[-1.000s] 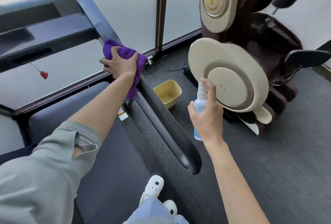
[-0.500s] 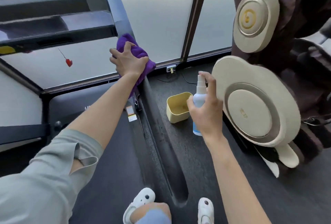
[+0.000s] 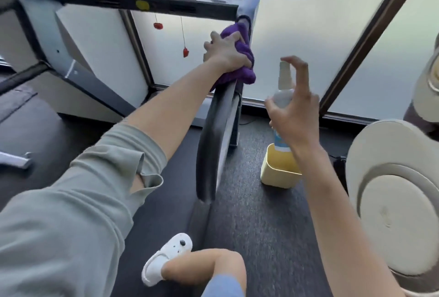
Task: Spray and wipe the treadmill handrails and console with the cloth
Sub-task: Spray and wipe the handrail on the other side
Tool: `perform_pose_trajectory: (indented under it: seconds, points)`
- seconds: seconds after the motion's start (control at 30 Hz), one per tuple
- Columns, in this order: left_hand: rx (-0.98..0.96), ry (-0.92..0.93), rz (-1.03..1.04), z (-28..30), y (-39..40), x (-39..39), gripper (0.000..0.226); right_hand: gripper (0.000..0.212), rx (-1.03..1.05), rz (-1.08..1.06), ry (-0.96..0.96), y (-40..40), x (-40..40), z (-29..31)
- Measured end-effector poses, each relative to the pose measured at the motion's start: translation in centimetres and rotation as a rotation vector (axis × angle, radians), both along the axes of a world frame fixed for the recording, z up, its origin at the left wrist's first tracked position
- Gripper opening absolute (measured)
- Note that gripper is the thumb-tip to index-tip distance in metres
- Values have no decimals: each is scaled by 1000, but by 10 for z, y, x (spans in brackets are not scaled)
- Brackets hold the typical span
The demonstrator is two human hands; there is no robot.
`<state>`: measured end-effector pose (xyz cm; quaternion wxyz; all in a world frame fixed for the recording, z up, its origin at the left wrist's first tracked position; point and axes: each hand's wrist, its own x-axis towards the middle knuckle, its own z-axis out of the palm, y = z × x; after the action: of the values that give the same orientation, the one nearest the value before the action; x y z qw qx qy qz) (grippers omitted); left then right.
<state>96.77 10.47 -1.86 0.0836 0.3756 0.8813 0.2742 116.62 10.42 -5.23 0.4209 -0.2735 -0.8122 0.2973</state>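
Gripping crumpled purple cloth (image 3: 237,59) around dark treadmill handrail (image 3: 215,130), frame centre: left hand (image 3: 225,53), fingers curled. Right hand (image 3: 293,116) clasps white spray bottle (image 3: 282,92), index finger raised over nozzle.

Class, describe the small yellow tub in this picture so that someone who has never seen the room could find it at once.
Start at the treadmill's dark right handrail, which the left hand wipes with a purple cloth. Look to its right, down on the dark carpet. The yellow tub stands there, partly behind the right hand's spray bottle: it is the only yellow, open-topped container on the floor.
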Motion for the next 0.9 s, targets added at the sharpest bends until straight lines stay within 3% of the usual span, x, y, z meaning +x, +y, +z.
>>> perform_pose_trajectory:
  seconds: [0.3, 0.5, 0.67, 0.8, 0.9]
  points:
    - [42, -74, 59, 1, -79, 57, 58, 62, -61, 129, -16, -29, 49, 6]
    - [130, 13, 106, -1, -98, 74, 55, 62, -94, 145, 9, -24, 56, 5]
    - [297, 50, 115, 5, -84, 58, 47, 62, -103, 122, -3, -16, 42, 2]
    - [434, -71, 188, 21, -49, 20, 46, 63, -119, 83, 3, -6, 20, -2]
    - [418, -109, 157, 23, -17, -7, 46, 64, -154, 39, 17, 3, -3, -4]
